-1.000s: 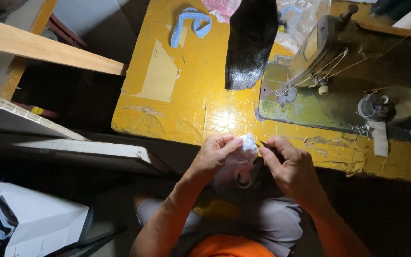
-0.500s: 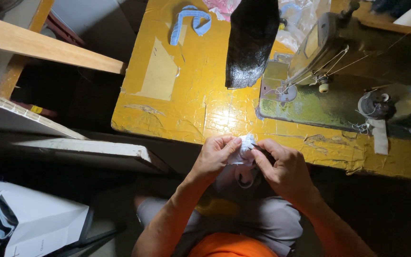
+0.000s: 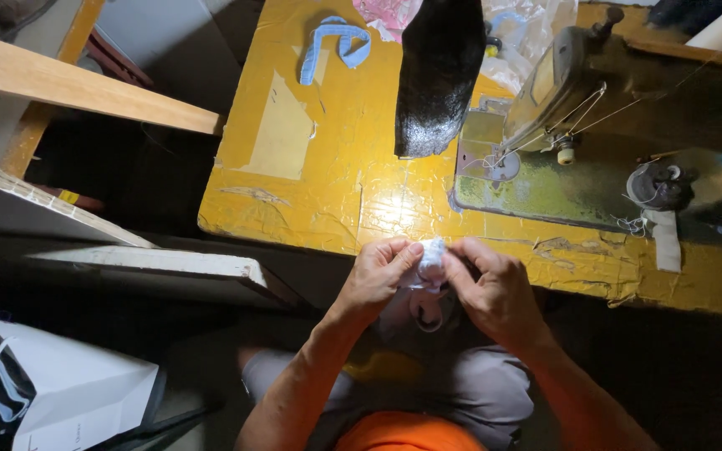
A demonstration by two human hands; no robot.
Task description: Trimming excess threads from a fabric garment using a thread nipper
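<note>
Pinching a small pale-blue fabric piece (image 3: 430, 260) between both hands, left hand (image 3: 378, 276) and right hand (image 3: 495, 292) are gripping it from either side, fingertips nearly touching. Just beyond the grip, the yellow table (image 3: 327, 167) is carrying an old sewing machine (image 3: 545, 108).

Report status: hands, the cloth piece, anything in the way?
Left hand and right hand both pinch the small pale cloth piece at the yellow table edge. Sewing machine beyond, clear.
</note>
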